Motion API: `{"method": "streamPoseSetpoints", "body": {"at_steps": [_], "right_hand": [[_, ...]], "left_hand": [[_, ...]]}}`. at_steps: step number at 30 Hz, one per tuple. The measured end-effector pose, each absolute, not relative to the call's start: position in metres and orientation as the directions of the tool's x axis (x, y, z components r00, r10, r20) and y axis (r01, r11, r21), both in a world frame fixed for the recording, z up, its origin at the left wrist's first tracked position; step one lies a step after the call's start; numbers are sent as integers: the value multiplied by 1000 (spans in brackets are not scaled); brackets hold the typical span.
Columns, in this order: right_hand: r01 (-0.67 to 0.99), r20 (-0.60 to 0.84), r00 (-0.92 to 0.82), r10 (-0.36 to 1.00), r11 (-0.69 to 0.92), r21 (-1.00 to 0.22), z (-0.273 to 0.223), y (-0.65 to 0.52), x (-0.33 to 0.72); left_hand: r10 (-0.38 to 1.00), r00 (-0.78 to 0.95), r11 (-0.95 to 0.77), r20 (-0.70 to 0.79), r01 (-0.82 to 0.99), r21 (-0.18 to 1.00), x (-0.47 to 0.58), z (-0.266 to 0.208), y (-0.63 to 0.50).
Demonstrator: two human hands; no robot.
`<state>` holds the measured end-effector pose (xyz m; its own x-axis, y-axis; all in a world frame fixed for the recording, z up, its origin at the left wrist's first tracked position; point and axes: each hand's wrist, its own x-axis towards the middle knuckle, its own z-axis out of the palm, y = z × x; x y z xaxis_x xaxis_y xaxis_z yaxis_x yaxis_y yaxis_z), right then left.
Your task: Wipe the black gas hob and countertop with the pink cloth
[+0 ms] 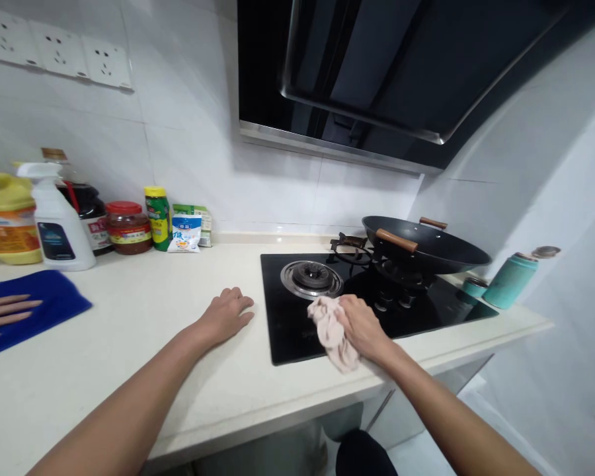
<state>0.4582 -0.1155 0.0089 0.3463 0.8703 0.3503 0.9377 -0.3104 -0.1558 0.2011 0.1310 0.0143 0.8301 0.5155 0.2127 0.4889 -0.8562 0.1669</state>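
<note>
My right hand [364, 324] grips a crumpled pale pink cloth [333, 334] and presses it against the front of the black glass gas stove [290, 330]. Part of the cloth hangs over the stove's front edge onto the counter. Just behind it lies the left burner [312, 277], its grate off and its metal ring bare. My left hand [227, 314] rests on the pale countertop [178, 377] left of the stove, holding nothing, fingers bent loosely and thumb apart. A black wok [426, 248] with wooden handles sits over the right burner.
Another person's hand [7, 314] lies on a blue cloth [64, 297] at the far left. Behind stand a white spray bottle [62, 225], a red-lidded jar [129, 228] and other condiments. A burner grate [352, 250] lies at the stove's back; a teal canister [510, 281] stands right. The range hood [357, 66] overhangs.
</note>
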Motion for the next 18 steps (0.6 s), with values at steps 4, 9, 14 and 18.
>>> {"method": "streamPoseSetpoints", "body": {"at_steps": [4,9,14,18], "right_hand": [[793,297,598,745,-603,-83,14,-76,509],[744,221,664,714,-661,-101,16,-57,521],[859,204,512,835,-506,-83,13,-85,484],[963,210,255,944,-228,-142,17,-105,416]], "left_hand": [[518,834,-853,189,488,187,201,17,129],[525,834,-849,170,497,182,201,20,126],[520,833,-853,189,495,165,202,19,124],[516,834,-857,197,497,138,203,15,128]]}}
